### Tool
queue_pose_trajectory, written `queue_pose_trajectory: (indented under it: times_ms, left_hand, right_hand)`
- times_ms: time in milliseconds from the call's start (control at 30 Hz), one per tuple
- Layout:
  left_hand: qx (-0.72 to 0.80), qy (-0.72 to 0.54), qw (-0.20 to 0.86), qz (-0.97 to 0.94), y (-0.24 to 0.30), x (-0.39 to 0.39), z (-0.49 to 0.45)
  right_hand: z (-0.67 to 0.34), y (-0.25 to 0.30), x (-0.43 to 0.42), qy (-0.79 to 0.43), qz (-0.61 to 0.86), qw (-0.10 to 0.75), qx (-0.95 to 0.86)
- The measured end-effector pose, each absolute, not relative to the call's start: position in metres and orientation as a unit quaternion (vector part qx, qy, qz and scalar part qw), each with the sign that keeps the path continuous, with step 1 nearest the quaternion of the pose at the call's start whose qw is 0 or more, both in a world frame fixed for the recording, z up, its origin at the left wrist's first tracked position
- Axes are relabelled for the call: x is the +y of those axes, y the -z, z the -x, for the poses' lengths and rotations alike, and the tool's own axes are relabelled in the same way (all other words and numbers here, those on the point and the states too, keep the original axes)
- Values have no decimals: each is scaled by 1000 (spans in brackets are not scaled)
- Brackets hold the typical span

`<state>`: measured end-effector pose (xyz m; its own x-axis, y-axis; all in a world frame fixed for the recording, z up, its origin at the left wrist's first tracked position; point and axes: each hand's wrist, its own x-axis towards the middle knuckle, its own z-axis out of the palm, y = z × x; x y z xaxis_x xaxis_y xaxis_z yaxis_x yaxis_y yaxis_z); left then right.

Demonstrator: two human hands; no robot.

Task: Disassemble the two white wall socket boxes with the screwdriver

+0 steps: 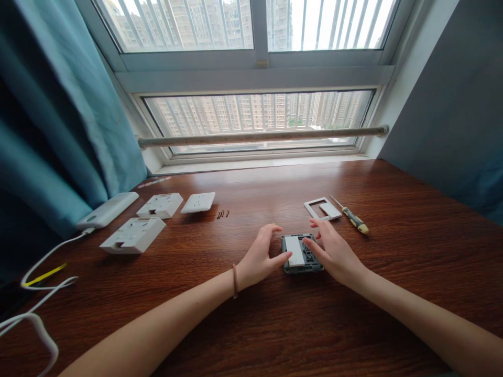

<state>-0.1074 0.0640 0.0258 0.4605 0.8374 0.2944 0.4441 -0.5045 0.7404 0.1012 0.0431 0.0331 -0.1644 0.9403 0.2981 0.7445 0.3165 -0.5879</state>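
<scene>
A grey wall switch module (302,253) with a white rocker on its left half lies on the wooden table, between my two hands. My left hand (262,256) is at its left side, fingers apart, with the thumb over the white rocker's edge. On the other side, my right hand (332,252) has its fingers spread, its thumb over the dark, uncovered right half. Whether either thumb presses on the module I cannot tell. Just beyond my right hand lie a white switch frame (313,208), a loose white rocker (330,211) and a screwdriver (356,220) with a yellow and grey handle.
Several small screws (222,214) lie by a white socket panel (198,202) at the left. Farther left are two white mounting boxes (135,235) and a white power strip (109,210) with a cable (51,251). A metal rail (259,137) crosses the window behind the table.
</scene>
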Motion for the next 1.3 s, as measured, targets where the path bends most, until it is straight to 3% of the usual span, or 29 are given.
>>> queue_pose_trajectory:
  times_ms: [133, 400, 600, 800, 1300]
  left_hand:
    - [469, -356, 290, -755, -25, 63, 106]
    - [476, -314, 327, -753, -26, 58, 102]
    - [432, -404, 529, -609, -28, 56, 96]
    - [361, -366, 681, -522, -35, 53, 96]
    - [378, -374, 667, -522, -32, 56, 99]
  right_hand:
    - [-106, -32, 48, -191, 610, 266, -722]
    - [-96, -21, 42, -254, 562, 340, -710]
    - [-89, -17, 36, -247, 530, 407, -702]
    - [-81, -20, 31, -272, 521, 420, -691]
    - [-76, -20, 26, -283, 528, 432, -674]
